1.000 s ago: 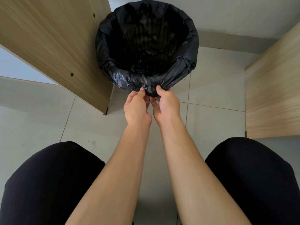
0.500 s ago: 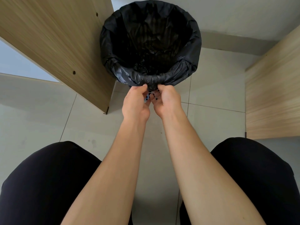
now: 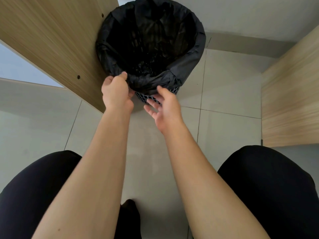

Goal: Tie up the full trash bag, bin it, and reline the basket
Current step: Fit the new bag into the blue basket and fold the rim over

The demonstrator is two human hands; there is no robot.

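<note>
I see the black trash bag point(image 3: 188, 49) lining the blue mesh basket point(image 3: 148, 98), which stands on the tiled floor point(image 3: 224, 87) against a wooden panel point(image 3: 57, 40). My left hand point(image 3: 116, 94) grips the folded bag edge at the near rim. My right hand point(image 3: 165, 107) hangs spread just beside the mesh, holding nothing.

bag point(image 3: 188, 49) in basket point(image 3: 146, 98), wooden panel point(image 3: 57, 40) left, floor point(image 3: 224, 94) beneath
</note>
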